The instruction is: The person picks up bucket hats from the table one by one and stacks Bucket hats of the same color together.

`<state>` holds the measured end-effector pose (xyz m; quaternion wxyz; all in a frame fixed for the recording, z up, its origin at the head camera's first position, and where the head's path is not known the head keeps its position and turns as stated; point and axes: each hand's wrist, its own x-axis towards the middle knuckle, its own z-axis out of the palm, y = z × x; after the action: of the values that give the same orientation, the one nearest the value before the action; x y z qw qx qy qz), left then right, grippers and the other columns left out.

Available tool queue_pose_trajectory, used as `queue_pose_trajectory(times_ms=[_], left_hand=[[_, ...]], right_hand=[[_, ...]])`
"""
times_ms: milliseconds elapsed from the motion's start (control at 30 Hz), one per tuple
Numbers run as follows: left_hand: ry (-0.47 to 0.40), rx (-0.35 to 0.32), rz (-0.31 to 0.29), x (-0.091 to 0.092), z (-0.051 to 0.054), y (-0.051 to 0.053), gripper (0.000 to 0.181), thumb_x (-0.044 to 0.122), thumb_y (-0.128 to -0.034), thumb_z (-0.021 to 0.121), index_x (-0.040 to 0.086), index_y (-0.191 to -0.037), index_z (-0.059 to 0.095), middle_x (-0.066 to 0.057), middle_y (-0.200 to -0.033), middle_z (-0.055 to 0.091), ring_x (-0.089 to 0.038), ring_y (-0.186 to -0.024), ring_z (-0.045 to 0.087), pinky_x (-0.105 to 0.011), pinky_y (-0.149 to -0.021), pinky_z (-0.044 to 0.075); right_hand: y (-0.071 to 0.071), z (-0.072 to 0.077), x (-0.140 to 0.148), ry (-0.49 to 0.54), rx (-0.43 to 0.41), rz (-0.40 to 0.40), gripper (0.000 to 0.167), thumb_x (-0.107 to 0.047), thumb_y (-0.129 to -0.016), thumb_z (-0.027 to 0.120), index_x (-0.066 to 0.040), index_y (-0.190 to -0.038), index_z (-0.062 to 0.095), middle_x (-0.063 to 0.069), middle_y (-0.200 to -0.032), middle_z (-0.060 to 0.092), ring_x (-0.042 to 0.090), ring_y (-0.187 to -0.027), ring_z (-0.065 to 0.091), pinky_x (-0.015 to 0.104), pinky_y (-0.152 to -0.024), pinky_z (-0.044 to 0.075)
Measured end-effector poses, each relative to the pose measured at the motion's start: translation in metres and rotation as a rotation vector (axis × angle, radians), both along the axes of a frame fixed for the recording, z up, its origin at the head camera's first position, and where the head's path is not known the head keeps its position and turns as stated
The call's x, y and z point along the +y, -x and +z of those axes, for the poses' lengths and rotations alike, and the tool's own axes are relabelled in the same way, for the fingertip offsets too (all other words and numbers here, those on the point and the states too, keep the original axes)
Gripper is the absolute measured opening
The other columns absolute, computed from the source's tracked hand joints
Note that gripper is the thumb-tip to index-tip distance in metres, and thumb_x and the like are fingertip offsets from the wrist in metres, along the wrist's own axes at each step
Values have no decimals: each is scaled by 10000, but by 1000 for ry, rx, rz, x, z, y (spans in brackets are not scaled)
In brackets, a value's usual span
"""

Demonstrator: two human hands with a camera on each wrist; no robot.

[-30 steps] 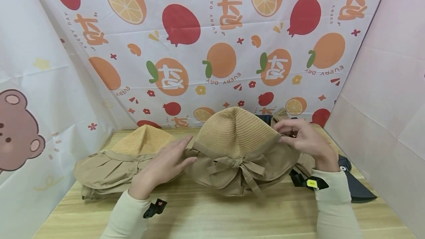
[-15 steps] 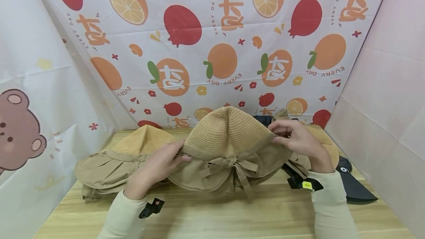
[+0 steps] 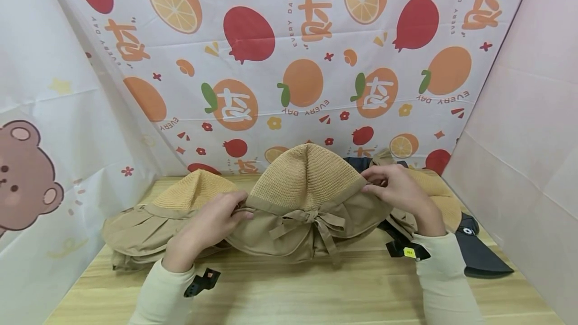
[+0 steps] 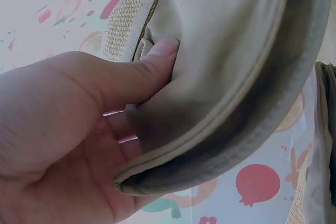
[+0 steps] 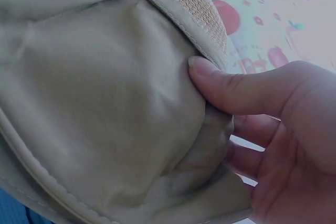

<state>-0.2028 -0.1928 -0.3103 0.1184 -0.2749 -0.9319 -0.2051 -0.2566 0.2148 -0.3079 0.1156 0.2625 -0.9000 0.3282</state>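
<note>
A sun hat (image 3: 307, 179) with a straw crown, khaki cloth brim and a bow is held up at the centre of the head view. My left hand (image 3: 209, 224) pinches its left side where crown meets brim; in the left wrist view the thumb of that hand (image 4: 79, 119) presses on the khaki cloth (image 4: 220, 35). On the opposite side my right hand (image 3: 404, 194) grips the hat's edge, and the right wrist view shows this hand (image 5: 283, 129) with its thumb on the brim (image 5: 105, 93) just below the straw band. The fingertips behind the cloth are hidden.
Stacked khaki hats with a straw crown (image 3: 194, 192) lie on the wooden table (image 3: 289, 295) at the left. More hats (image 3: 440, 192) and a dark visor (image 3: 480, 255) lie at the right. A fruit-print cloth (image 3: 271, 39) hangs behind.
The hat has shifted a little left and its bow side sits more level. My left hand, earlier beside the hat with fingers extended, now pinches its edge; my right hand moved left with it.
</note>
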Motion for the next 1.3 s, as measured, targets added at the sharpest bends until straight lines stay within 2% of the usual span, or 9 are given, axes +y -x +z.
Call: queue_pose_trajectory(times_ms=[167,267,467,733,1000,1100,1200,1300], left_hand=[[6,-3,28,-1,1,-1,253,141,-924,766,157,-780,559,97,-667,428,-49,-626,404,-213,-571,355],[17,6,39,-2,1,-2,269,158,-941,749,159,-782,532,103,-641,362,-42,-600,381,-212,-558,340],[32,17,40,-6,1,-1,198,154,-963,720,147,-862,549,99,-650,404,-59,-623,415,-226,-589,365],[53,33,71,-8,2,-1,225,170,-974,709,153,-849,523,92,-632,391,-63,-600,405,-231,-549,349],[64,101,61,-8,0,-3,205,155,-971,711,142,-877,529,90,-633,400,-69,-613,414,-234,-554,353],[59,90,59,-8,1,-2,219,147,-974,705,142,-862,517,89,-632,378,-69,-605,404,-232,-543,345],[62,82,64,-8,1,-2,219,139,-977,699,138,-863,512,86,-635,379,-72,-606,402,-233,-543,344],[62,76,64,-8,2,-3,205,128,-981,690,130,-873,515,80,-642,391,-78,-612,406,-237,-550,349]], right_hand=[[3,-3,-2,-36,32,-10,181,-88,-908,784,-133,-1083,782,-1,-948,794,108,-850,707,269,-753,549],[5,-4,-4,-77,45,-14,151,-98,-903,790,-139,-1047,775,-15,-913,791,106,-832,706,289,-754,550],[6,-6,-8,-85,-1,7,75,-99,-908,784,-139,-946,733,-13,-854,783,83,-777,694,272,-719,537],[7,-7,-11,-111,-20,17,52,-133,-936,760,-129,-988,757,-31,-861,773,65,-778,673,274,-730,532],[7,-8,-13,-162,-35,18,81,-171,-973,721,-125,-1017,771,-44,-849,740,63,-750,621,270,-701,515],[7,-8,-12,-181,-49,27,91,-193,-989,702,-140,-948,764,-65,-749,673,69,-684,559,255,-649,468],[7,-9,-13,-209,-74,42,187,-218,-1015,666,-165,-842,715,-81,-632,519,76,-601,453,244,-595,387],[8,-10,-13,-218,-95,57,274,-223,-1035,636,-171,-766,636,-83,-596,392,70,-557,377,234,-575,337]])
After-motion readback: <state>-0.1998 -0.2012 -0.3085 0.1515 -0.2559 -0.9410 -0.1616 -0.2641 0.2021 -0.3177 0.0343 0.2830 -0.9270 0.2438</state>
